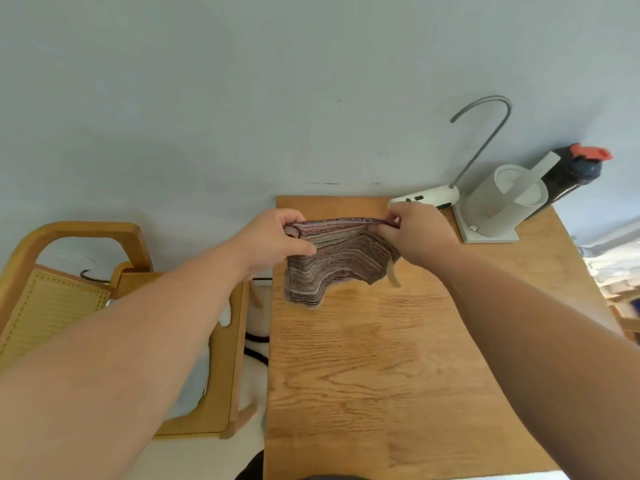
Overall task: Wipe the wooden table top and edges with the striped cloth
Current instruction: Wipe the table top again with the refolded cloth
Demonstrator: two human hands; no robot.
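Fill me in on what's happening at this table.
A person holds a striped cloth stretched between both hands. The left hand pinches one top corner and the right hand pinches the other. The cloth hangs over the far end of the wooden table, not yet pressed flat for wiping. A white kettle and a dark bottle stand at the far right corner.

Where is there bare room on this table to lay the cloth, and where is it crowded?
Free: the bare wood of the table from below the cloth, which left hand and right hand pinch, to the near edge. Also a small strip at the far left corner. Crowded: far right corner, with kettle, water dispenser and dark bottle.
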